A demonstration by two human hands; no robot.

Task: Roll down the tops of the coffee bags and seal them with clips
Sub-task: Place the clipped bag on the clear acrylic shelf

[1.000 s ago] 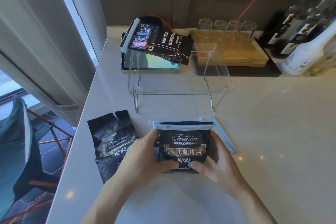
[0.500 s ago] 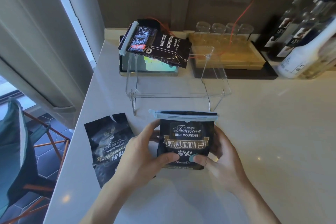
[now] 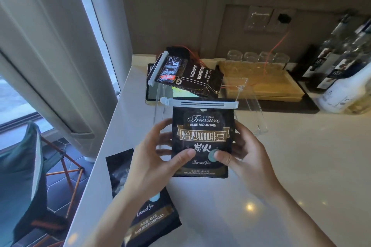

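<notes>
Clipped coffee bag held upright at frame centre, below the clear stand

The bench (image 3: pixel 301 166) fills the lower right. The clear stand (image 3: pixel 251 110) at upper centre carries one clipped bag (image 3: pixel 192 76). The held bag (image 3: pixel 202 140) is kept vertical, its pale clip (image 3: pixel 199 104) lying left to right along the top. It is grasped at both side edges: by the left hand (image 3: pixel 158 158) and the right hand (image 3: pixel 247 154), equally near. The unclipped bag (image 3: pixel 144 212) lies flat at lower left, nearer the left hand.
</notes>
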